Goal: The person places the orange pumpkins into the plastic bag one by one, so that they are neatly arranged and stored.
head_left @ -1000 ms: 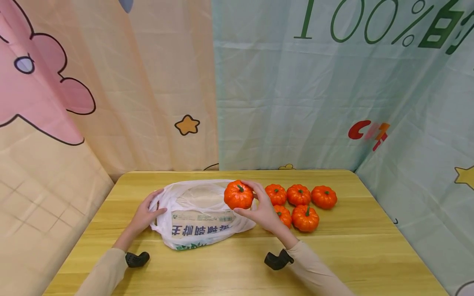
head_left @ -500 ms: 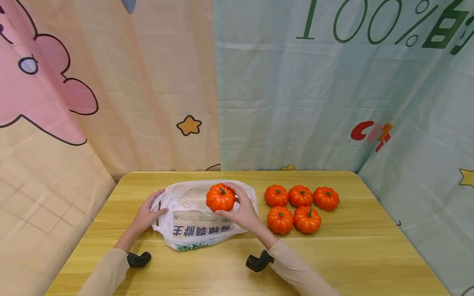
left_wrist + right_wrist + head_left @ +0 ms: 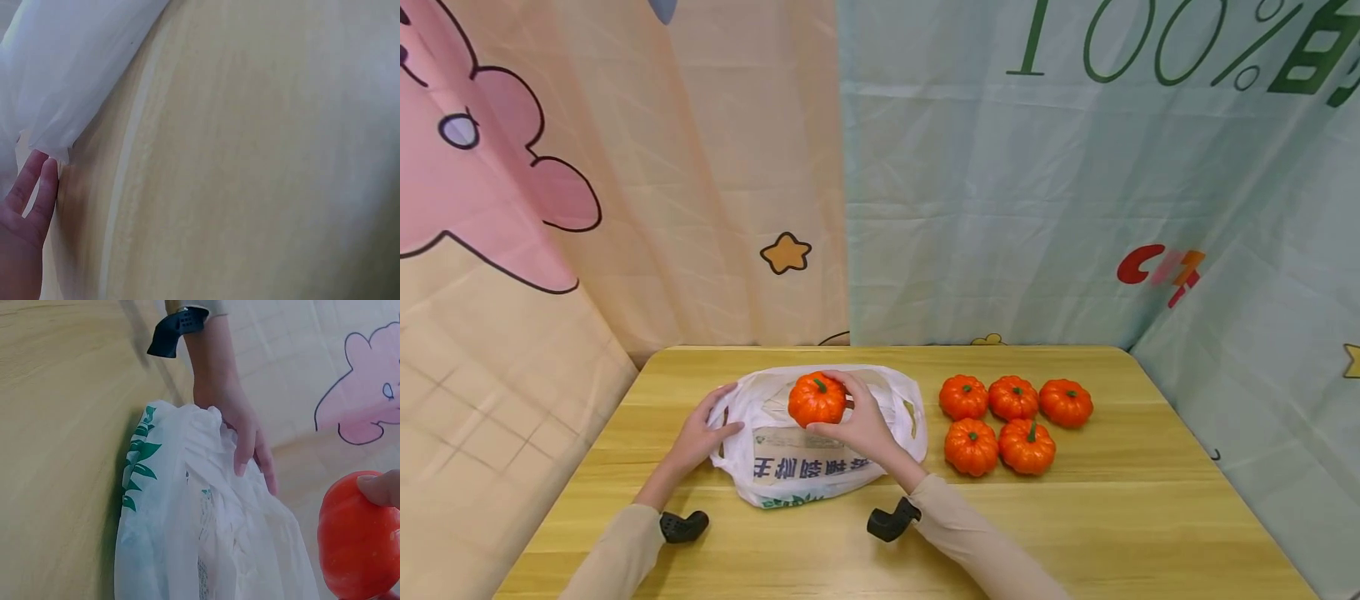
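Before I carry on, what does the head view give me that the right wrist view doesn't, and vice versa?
Only head: five pumpkins on the table, and large dark lettering on the bag. Only right wrist: the bag's leaf-printed side, seen nearly face-on. Both: table, bag, the left hand touching it, and a sixth pumpkin held by the right hand.

Behind the yellow wood-grain table (image 3: pixel 1150 508), a peach fabric curtain (image 3: pixel 730 167) printed with an orange star (image 3: pixel 786 253) meets a pale blue-green fabric curtain (image 3: pixel 962 217) bearing green "100%" lettering (image 3: pixel 1035 37).
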Demonstrator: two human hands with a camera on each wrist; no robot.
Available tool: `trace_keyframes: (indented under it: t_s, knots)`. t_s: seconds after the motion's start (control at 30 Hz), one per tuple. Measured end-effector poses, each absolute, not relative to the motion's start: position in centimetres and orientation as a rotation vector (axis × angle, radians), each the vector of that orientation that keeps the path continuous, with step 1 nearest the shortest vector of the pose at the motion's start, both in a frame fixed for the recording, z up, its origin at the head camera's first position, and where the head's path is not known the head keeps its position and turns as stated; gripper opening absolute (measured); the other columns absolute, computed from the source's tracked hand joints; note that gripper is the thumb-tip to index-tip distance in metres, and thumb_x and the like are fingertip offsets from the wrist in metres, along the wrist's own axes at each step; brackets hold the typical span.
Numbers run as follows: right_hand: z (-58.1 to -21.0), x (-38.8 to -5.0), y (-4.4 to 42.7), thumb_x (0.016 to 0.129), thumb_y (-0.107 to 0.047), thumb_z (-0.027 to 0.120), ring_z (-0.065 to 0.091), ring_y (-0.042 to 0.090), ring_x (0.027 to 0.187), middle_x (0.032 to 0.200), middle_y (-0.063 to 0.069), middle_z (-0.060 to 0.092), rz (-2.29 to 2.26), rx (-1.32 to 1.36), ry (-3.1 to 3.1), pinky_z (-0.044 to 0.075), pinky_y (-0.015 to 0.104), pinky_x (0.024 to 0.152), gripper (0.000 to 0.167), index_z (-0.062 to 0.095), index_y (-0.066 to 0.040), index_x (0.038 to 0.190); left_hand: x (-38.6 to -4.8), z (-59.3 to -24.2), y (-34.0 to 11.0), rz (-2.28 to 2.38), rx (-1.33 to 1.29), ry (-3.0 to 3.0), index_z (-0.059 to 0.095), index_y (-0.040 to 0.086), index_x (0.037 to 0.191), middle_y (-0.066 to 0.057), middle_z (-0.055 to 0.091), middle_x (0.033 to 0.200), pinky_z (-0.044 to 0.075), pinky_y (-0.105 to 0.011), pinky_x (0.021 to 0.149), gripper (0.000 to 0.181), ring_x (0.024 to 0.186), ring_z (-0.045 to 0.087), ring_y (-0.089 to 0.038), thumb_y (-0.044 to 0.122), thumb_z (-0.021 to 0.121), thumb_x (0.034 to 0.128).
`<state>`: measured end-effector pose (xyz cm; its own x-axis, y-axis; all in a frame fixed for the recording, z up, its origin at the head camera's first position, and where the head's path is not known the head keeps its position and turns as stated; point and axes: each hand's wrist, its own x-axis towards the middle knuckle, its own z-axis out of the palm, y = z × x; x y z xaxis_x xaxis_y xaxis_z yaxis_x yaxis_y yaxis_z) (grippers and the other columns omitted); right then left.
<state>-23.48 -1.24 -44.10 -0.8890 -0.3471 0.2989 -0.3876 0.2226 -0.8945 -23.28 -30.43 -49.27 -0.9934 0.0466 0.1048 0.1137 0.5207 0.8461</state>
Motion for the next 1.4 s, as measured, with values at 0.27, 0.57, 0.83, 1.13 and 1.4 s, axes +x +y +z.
trace_keyframes:
  t_s: [0.27,0.57,0.83,1.13,1.4]
  knots:
    - [-44.2,-24.3,-3.1,0.070,-0.015,0.084,0.050,0.022,0.122,0.137,0.005,0.050,1.782,0.711,-2.492,0.050,0.033,0.097,0.073,0.051,-0.020,0.135,-23.2,-49.1,-30.3,-1.503,-0.122,-2.690,0.031,0.007,0.148,-0.024,0.025,0.155,0.019,-0.064,0.114,0.068,0.142,0.021,-0.046,0.014,0.065,0.0897]
    - [-44.5,-25.3,-4.8,0.070,-0.018,0.085,0.047,0.027,0.125,0.137,0.005,0.052,1.664,0.710,-2.562,0.046,0.047,0.102,0.071,0.053,-0.022,0.134,-23.1,-49.0,-30.3,-1.508,-0.128,-2.693,0.031,0.007,0.148,-0.025,0.024,0.155,0.018,-0.064,0.114,0.069,0.142,0.021,-0.046,0.014,0.066,0.0896]
    - [-45.3,-26.4,-6.3,0.070,-0.017,0.084,0.048,0.026,0.125,0.137,0.005,0.053,1.659,0.687,-2.599,0.045,0.047,0.103,0.071,0.053,-0.020,0.134,-23.1,-48.9,-30.5,-1.492,-0.131,-2.694,0.029,0.007,0.149,-0.026,0.024,0.155,0.018,-0.066,0.113,0.070,0.141,0.021,-0.048,0.015,0.066,0.0897]
    - [-46.4,-26.8,-7.5,0.071,-0.016,0.084,0.050,0.023,0.122,0.137,0.005,0.051,1.702,0.713,-2.629,0.046,0.043,0.103,0.070,0.052,-0.019,0.134,-23.1,-48.9,-30.4,-1.490,-0.145,-2.685,0.031,0.007,0.148,-0.025,0.025,0.155,0.018,-0.066,0.113,0.069,0.141,0.022,-0.047,0.014,0.066,0.0893]
    - [-47.2,-26.8,-8.2,0.072,-0.019,0.084,0.049,0.022,0.123,0.137,0.004,0.049,1.644,0.710,-2.669,0.045,0.043,0.105,0.070,0.052,-0.023,0.133,-23.1,-49.0,-30.2,-1.510,-0.136,-2.690,0.030,0.008,0.149,-0.024,0.025,0.155,0.020,-0.065,0.113,0.069,0.140,0.025,-0.046,0.014,0.065,0.0897]
